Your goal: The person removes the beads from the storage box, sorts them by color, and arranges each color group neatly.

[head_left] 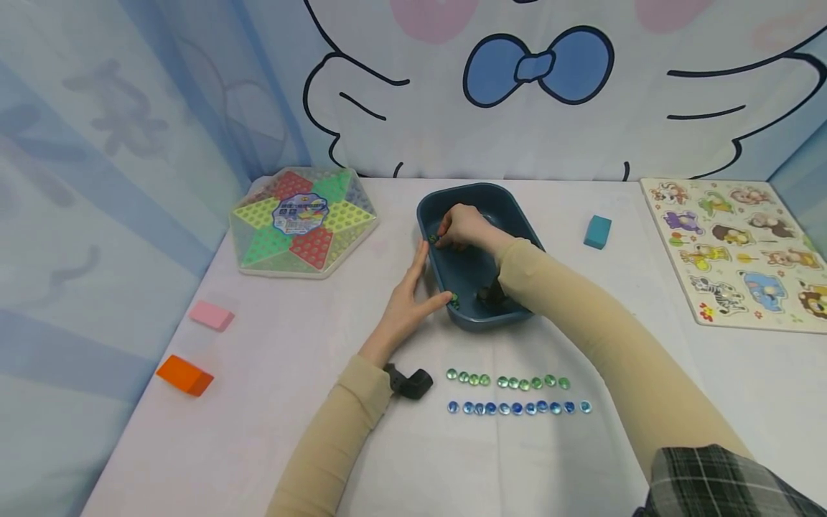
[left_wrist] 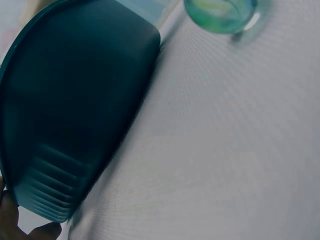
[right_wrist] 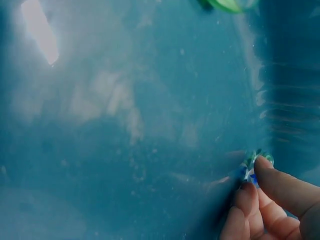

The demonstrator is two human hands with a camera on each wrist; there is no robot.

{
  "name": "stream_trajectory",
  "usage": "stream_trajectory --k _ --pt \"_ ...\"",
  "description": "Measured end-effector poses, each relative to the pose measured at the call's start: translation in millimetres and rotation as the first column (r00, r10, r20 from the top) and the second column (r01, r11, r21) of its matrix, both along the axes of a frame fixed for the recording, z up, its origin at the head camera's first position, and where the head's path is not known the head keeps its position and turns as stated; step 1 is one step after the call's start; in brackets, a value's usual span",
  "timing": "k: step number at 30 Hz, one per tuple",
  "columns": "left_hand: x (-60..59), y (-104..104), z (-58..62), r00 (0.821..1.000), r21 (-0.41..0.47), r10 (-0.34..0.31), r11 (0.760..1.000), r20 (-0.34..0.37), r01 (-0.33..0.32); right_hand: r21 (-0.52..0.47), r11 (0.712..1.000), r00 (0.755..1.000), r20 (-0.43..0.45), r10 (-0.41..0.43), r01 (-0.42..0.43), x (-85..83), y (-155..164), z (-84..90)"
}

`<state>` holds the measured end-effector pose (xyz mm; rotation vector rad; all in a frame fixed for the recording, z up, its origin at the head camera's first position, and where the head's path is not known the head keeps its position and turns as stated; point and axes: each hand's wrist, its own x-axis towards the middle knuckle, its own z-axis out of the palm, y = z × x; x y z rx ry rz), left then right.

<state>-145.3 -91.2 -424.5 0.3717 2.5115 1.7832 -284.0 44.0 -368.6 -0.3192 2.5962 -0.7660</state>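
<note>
A dark blue plastic basin stands on the white table. Inside it, close to the left wall, my right hand pinches small glass marbles between thumb and fingertips; green and blue glass shows there in the right wrist view. My left hand lies along the outside of the basin's left wall, its fingers extended and spread, thumb and fingertips touching the rim. Near that thumb, another green marble is in the basin. In the left wrist view, only dark fingertips show at the basin's lower end.
Before the basin lie a row of green marbles and a row of blue marbles. A hexagonal game box sits back left, an animal puzzle board right. Pink, orange and teal blocks lie apart.
</note>
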Motion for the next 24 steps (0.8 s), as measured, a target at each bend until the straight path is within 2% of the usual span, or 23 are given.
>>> stream_trajectory --k 6,18,24 --pt "-0.5 0.8 1.5 1.000 -0.002 0.006 1.000 0.002 -0.006 -0.009 1.000 1.000 0.013 0.006 -0.006 -1.2 6.3 2.5" --pt "0.8 3.7 0.5 1.000 -0.024 0.028 0.999 0.011 -0.027 -0.027 0.997 0.996 0.046 0.072 -0.071 -3.1 17.4 5.0" --pt "1.0 3.8 0.6 0.999 -0.022 0.033 0.999 0.024 -0.033 -0.094 0.988 0.988 0.078 0.134 -0.126 -4.8 27.6 20.0"
